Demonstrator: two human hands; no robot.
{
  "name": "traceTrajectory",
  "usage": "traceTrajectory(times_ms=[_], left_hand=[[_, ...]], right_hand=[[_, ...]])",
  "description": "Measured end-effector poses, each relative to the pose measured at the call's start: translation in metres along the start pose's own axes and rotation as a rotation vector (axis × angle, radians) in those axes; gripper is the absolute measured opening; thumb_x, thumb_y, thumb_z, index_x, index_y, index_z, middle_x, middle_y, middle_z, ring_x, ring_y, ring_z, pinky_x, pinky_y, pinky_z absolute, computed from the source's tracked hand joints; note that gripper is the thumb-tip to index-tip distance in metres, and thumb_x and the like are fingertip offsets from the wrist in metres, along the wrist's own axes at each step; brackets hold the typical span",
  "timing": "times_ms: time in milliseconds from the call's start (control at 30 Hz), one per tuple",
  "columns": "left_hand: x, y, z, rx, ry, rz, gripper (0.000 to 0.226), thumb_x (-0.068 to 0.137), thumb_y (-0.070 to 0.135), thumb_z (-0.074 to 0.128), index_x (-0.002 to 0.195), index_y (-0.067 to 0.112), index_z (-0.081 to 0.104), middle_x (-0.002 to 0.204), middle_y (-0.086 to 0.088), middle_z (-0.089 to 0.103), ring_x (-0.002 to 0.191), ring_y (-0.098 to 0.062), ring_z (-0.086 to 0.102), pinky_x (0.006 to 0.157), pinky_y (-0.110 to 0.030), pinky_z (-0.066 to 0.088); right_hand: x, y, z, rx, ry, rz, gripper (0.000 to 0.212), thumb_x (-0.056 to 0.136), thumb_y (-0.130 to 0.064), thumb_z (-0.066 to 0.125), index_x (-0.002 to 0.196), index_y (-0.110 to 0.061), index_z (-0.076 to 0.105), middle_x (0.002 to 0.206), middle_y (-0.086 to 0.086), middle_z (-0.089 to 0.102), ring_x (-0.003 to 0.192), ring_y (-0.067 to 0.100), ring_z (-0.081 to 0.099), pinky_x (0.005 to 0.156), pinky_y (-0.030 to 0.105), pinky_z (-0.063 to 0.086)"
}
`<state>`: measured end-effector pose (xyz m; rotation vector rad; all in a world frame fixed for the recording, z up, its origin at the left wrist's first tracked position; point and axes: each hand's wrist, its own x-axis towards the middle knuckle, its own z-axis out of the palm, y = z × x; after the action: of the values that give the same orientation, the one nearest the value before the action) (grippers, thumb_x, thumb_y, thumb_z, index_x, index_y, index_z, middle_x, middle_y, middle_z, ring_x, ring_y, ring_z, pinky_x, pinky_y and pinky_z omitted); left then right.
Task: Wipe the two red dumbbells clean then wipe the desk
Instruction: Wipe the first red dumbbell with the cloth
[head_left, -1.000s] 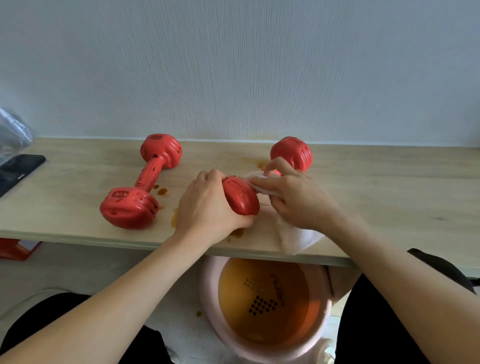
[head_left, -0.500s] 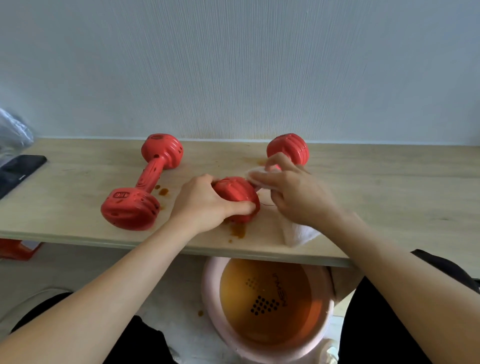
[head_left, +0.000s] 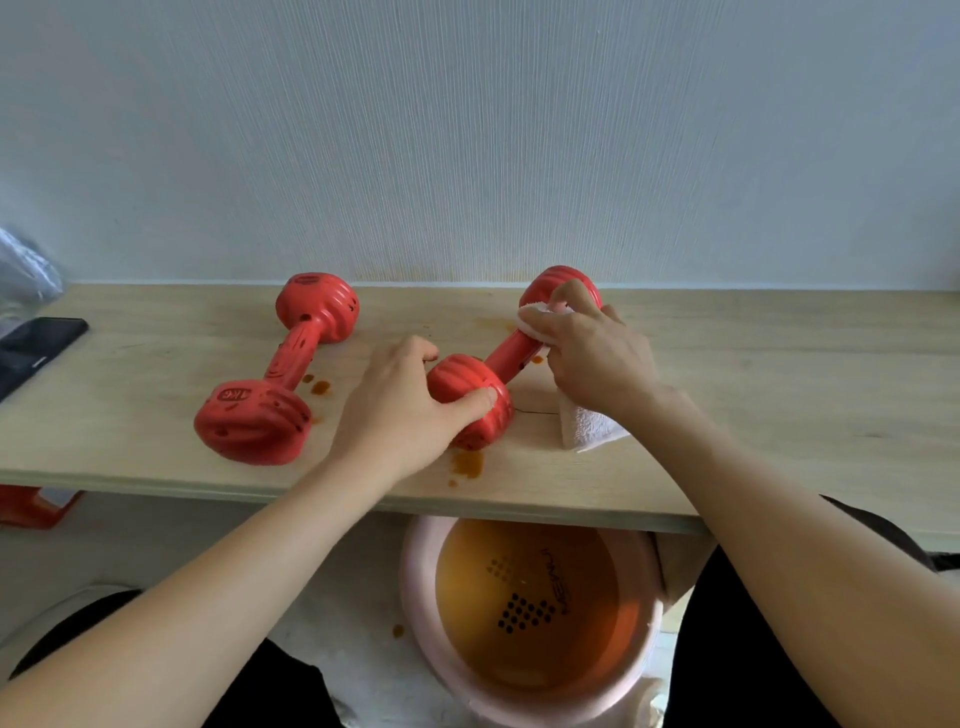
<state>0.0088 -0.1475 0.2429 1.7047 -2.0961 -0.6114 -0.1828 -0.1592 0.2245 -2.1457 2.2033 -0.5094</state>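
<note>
Our left hand (head_left: 400, 410) grips the near head of the right dumbbell (head_left: 475, 400) on the desk (head_left: 779, 395). Just beyond that hold, our right hand (head_left: 597, 358) pinches a white cloth (head_left: 589, 428) around its handle. Left of our grip lies the other dumbbell (head_left: 280, 374), orange stains (head_left: 467, 462) nearby.

You see two red dumbbells: the left dumbbell (head_left: 280, 375) has ribbed heads and a "1KG" mark on its near end, and the right dumbbell (head_left: 475, 402) has the same ribbed red. The cloth (head_left: 587, 427) is white with a dimpled texture. The bench (head_left: 779, 395) is pale wood grain, spotted with orange-brown stains (head_left: 466, 462). Below it, a pink basin (head_left: 530, 618) holds orange-brown water over a black dot pattern. The phone (head_left: 36, 348) is black.
</note>
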Motion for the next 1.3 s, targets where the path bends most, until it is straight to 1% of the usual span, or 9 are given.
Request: traceTrajectory(times_ms=[133, 267, 367, 467, 567, 800, 1100, 1167, 1300], left_hand=[[-0.012, 0.004, 0.015, 0.136, 0.068, 0.069, 0.091, 0.056, 0.062, 0.077, 0.127, 0.019, 0.041, 0.118, 0.000, 0.048, 0.102, -0.018, 0.053, 0.075, -0.027, 0.040], [0.002, -0.002, 0.008, 0.003, 0.046, -0.027, 0.086, 0.042, 0.062, 0.081, 0.112, 0.020, 0.053, 0.103, 0.004, 0.060, 0.092, -0.018, 0.058, 0.077, -0.033, 0.048], [0.010, -0.009, 0.002, -0.079, 0.007, -0.055, 0.078, 0.038, 0.061, 0.081, 0.100, 0.019, 0.059, 0.094, 0.003, 0.064, 0.085, -0.017, 0.061, 0.077, -0.036, 0.052], [0.014, -0.012, 0.001, -0.115, -0.029, -0.057, 0.077, 0.035, 0.061, 0.081, 0.097, 0.020, 0.059, 0.094, 0.003, 0.065, 0.086, -0.018, 0.062, 0.081, -0.039, 0.052], [0.016, -0.015, 0.001, -0.135, -0.036, -0.060, 0.084, 0.034, 0.062, 0.080, 0.102, 0.018, 0.060, 0.097, 0.001, 0.066, 0.089, -0.019, 0.062, 0.083, -0.040, 0.052], [0.013, -0.013, 0.000, -0.157, -0.049, -0.071, 0.080, 0.025, 0.066, 0.071, 0.091, 0.023, 0.058, 0.089, 0.005, 0.065, 0.083, -0.016, 0.062, 0.079, -0.040, 0.053], [0.015, -0.013, 0.001, -0.164, -0.070, -0.053, 0.078, 0.033, 0.060, 0.081, 0.098, 0.023, 0.058, 0.096, 0.004, 0.066, 0.089, -0.016, 0.062, 0.084, -0.039, 0.052], [0.016, -0.014, 0.001, -0.162, -0.074, -0.051, 0.071, 0.039, 0.055, 0.085, 0.097, 0.023, 0.057, 0.096, 0.004, 0.066, 0.089, -0.016, 0.062, 0.085, -0.039, 0.052], [0.016, -0.013, 0.000, -0.163, -0.066, -0.064, 0.081, 0.025, 0.066, 0.073, 0.093, 0.023, 0.059, 0.089, 0.006, 0.066, 0.084, -0.014, 0.062, 0.080, -0.037, 0.053]], right_hand=[[-0.001, 0.004, -0.006, 0.078, -0.039, -0.038, 0.038, 0.093, -0.017, 0.043, 0.122, -0.039, 0.052, 0.127, -0.004, 0.036, 0.104, 0.029, 0.051, 0.071, 0.036, 0.041], [-0.021, -0.007, -0.014, 0.292, -0.152, -0.214, 0.036, 0.092, -0.022, 0.051, 0.125, -0.032, 0.060, 0.105, 0.004, 0.049, 0.092, 0.023, 0.057, 0.084, 0.042, 0.046], [-0.032, -0.017, -0.006, 0.305, -0.079, -0.223, 0.038, 0.091, -0.020, 0.052, 0.125, -0.035, 0.060, 0.096, 0.009, 0.059, 0.087, 0.026, 0.057, 0.079, 0.041, 0.046], [-0.015, -0.012, -0.005, 0.220, -0.009, -0.032, 0.033, 0.084, -0.016, 0.051, 0.108, -0.031, 0.067, 0.097, 0.002, 0.068, 0.093, 0.026, 0.061, 0.072, 0.036, 0.047], [-0.004, -0.009, -0.005, 0.224, 0.078, 0.096, 0.025, 0.088, -0.017, 0.049, 0.108, -0.023, 0.063, 0.097, 0.005, 0.067, 0.093, 0.029, 0.060, 0.069, 0.035, 0.041], [-0.022, -0.029, -0.002, 0.308, 0.067, -0.114, 0.023, 0.084, -0.013, 0.056, 0.107, -0.014, 0.059, 0.100, 0.010, 0.060, 0.092, 0.034, 0.057, 0.072, 0.040, 0.046], [0.010, -0.003, -0.001, 0.200, 0.240, 0.174, 0.014, 0.090, -0.018, 0.049, 0.098, -0.009, 0.056, 0.090, 0.011, 0.060, 0.087, 0.036, 0.057, 0.060, 0.033, 0.034], [0.004, -0.009, -0.006, 0.189, 0.223, 0.126, 0.016, 0.089, -0.019, 0.050, 0.102, -0.012, 0.057, 0.099, 0.011, 0.061, 0.090, 0.036, 0.058, 0.061, 0.032, 0.033], [-0.019, -0.036, -0.002, 0.142, 0.099, -0.098, 0.023, 0.090, -0.025, 0.049, 0.112, -0.021, 0.057, 0.107, 0.007, 0.057, 0.093, 0.035, 0.057, 0.065, 0.032, 0.035]])
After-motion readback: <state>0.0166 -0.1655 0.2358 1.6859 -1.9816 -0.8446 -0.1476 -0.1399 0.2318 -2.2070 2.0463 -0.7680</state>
